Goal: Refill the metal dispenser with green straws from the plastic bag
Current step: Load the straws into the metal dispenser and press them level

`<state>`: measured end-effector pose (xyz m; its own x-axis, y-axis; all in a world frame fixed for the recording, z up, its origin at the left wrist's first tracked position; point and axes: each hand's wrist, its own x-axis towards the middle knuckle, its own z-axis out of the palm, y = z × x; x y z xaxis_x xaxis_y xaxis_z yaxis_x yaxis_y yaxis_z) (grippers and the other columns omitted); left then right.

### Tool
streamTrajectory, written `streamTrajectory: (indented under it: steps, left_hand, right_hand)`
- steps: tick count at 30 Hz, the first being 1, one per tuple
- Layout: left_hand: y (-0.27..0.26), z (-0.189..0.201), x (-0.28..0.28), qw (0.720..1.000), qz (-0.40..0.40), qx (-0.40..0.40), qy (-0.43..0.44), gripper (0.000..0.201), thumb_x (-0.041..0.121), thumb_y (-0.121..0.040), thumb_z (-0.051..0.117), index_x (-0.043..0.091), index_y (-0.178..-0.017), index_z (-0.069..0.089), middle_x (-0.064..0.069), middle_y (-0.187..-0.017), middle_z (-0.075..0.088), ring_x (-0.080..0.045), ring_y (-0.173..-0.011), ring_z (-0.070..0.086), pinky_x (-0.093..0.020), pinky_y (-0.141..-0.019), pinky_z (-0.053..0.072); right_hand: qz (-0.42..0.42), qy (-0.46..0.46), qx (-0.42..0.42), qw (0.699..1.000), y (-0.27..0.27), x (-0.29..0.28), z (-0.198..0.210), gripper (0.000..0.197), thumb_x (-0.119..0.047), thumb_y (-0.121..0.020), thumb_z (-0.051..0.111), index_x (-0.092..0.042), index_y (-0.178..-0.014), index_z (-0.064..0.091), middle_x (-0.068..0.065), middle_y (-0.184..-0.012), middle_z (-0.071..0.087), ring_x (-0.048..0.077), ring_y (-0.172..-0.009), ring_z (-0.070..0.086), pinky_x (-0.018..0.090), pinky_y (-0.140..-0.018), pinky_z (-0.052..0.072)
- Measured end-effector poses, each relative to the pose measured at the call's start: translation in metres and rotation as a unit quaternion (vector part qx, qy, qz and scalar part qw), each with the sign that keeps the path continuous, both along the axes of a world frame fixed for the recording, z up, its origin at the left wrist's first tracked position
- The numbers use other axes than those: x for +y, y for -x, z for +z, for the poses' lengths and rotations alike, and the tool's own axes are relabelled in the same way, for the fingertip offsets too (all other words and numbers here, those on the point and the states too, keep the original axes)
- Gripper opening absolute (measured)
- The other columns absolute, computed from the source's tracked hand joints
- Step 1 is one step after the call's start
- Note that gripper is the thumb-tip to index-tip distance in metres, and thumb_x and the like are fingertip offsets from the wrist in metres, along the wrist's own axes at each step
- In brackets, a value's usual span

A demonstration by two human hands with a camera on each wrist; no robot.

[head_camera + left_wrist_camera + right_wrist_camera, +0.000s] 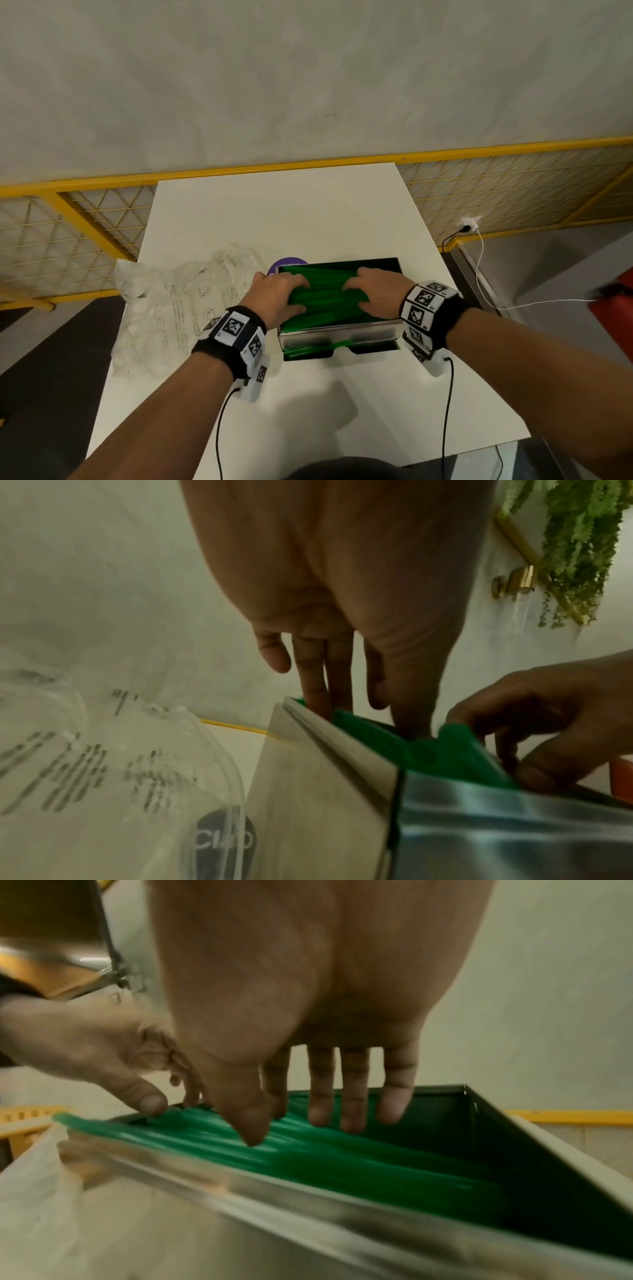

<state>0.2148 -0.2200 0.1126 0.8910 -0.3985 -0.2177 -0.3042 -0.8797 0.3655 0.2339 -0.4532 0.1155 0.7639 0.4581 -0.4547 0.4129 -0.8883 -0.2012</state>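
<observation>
Straws: light, slippery, roll loose in dispenser; take by the middle.
Left hand: fingers spread, pressing at nine o'clock.
Right hand: spread likewise, three o'clock.

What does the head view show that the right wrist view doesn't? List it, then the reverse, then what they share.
Only the head view: the plastic bag lying crumpled and see-through on the white table left of the metal dispenser, a purple disc behind it, both wrist bands, the yellow mesh fence and the dispenser's front slot.

Only the right wrist view: the dispenser's dark inner wall at the right end, bare above the straws.

Both: the left hand and right hand with fingers spread on the green straws inside the open top.
</observation>
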Motion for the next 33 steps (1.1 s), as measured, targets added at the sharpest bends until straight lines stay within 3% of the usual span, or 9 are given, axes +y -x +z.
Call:
streamTrajectory:
  steps: [3,7,12,15,17,19,23,29,33]
  left_hand:
    - [0.001,0.005,0.007,1.000,0.000,0.026,0.013,0.041,0.048,-0.082,0.063,0.029,-0.119,0.055,0.008,-0.116,0.058,-0.014,-0.108,0.049,-0.035,-0.093,0.023]
    - [0.003,0.004,0.011,0.998,-0.033,0.037,-0.049,0.041,0.046,-0.077,0.069,0.030,-0.114,0.061,0.008,-0.112,0.055,-0.015,-0.111,0.040,-0.035,-0.087,0.020]
    - [0.006,0.004,0.006,0.993,-0.041,-0.007,-0.112,0.048,0.044,-0.082,0.063,0.031,-0.127,0.050,0.005,-0.121,0.050,-0.019,-0.117,0.038,-0.038,-0.093,0.024]
    - [0.007,0.019,0.006,1.000,0.008,-0.007,-0.023,0.048,0.041,-0.085,0.060,0.026,-0.129,0.045,0.001,-0.121,0.048,-0.021,-0.113,0.044,-0.037,-0.094,0.030]
    - [-0.001,0.032,0.005,0.994,0.059,-0.030,0.086,0.035,0.026,-0.091,0.054,0.016,-0.124,0.052,-0.005,-0.118,0.053,-0.023,-0.107,0.051,-0.031,-0.089,0.038]
    - [-0.013,0.042,-0.003,0.986,0.089,0.001,0.144,0.025,0.015,-0.091,0.051,0.011,-0.115,0.060,-0.008,-0.114,0.059,-0.022,-0.101,0.057,-0.024,-0.083,0.041]
    - [-0.027,0.031,-0.031,0.993,0.027,0.111,0.035,0.027,0.017,-0.092,0.052,0.015,-0.118,0.062,-0.006,-0.121,0.061,-0.023,-0.108,0.057,-0.028,-0.089,0.045]
    - [-0.027,-0.005,-0.037,0.993,0.001,0.107,-0.045,0.045,0.010,-0.087,0.055,0.014,-0.131,0.047,-0.011,-0.130,0.051,-0.027,-0.119,0.049,-0.039,-0.100,0.042]
    - [-0.024,-0.007,-0.033,0.996,0.011,0.083,-0.019,0.053,0.023,-0.085,0.061,0.018,-0.135,0.042,-0.010,-0.133,0.046,-0.030,-0.123,0.044,-0.043,-0.103,0.039]
  right_hand:
    - [0.001,-0.025,0.040,0.999,0.002,0.003,-0.002,0.059,-0.037,-0.085,0.063,-0.027,-0.137,0.037,0.004,-0.124,0.043,0.023,-0.106,0.052,0.037,-0.086,0.049]
    - [0.015,0.057,0.008,0.998,0.004,0.009,-0.010,0.055,-0.047,-0.089,0.056,-0.027,-0.137,0.037,0.006,-0.126,0.046,0.027,-0.103,0.057,0.034,-0.077,0.048]
    - [-0.014,0.070,0.000,0.997,0.001,0.017,-0.006,0.057,-0.049,-0.089,0.056,-0.026,-0.138,0.038,0.008,-0.129,0.047,0.029,-0.111,0.054,0.040,-0.084,0.050]
    - [-0.060,0.011,0.014,0.998,-0.007,0.015,0.009,0.067,-0.051,-0.084,0.059,-0.024,-0.140,0.035,0.007,-0.134,0.042,0.026,-0.119,0.046,0.041,-0.094,0.046]
    - [-0.092,-0.032,0.033,0.995,-0.017,0.015,0.016,0.064,-0.044,-0.088,0.057,-0.020,-0.142,0.033,0.008,-0.139,0.040,0.025,-0.124,0.044,0.038,-0.102,0.041]
    - [-0.102,-0.022,0.060,0.993,-0.023,0.018,0.014,0.061,-0.035,-0.092,0.054,-0.016,-0.144,0.031,0.009,-0.144,0.039,0.025,-0.128,0.044,0.035,-0.105,0.039]
    - [-0.104,0.017,0.096,0.990,-0.025,0.024,-0.002,0.064,-0.029,-0.092,0.056,-0.013,-0.146,0.027,0.012,-0.144,0.043,0.028,-0.126,0.047,0.037,-0.104,0.042]
    - [-0.055,0.077,0.085,0.992,-0.018,0.021,-0.015,0.068,-0.039,-0.089,0.057,-0.018,-0.146,0.027,0.013,-0.142,0.034,0.033,-0.127,0.040,0.042,-0.098,0.040]
    - [-0.083,0.039,0.103,0.990,-0.023,0.016,-0.009,0.069,-0.041,-0.088,0.058,-0.018,-0.145,0.029,0.012,-0.144,0.032,0.031,-0.129,0.037,0.043,-0.103,0.040]
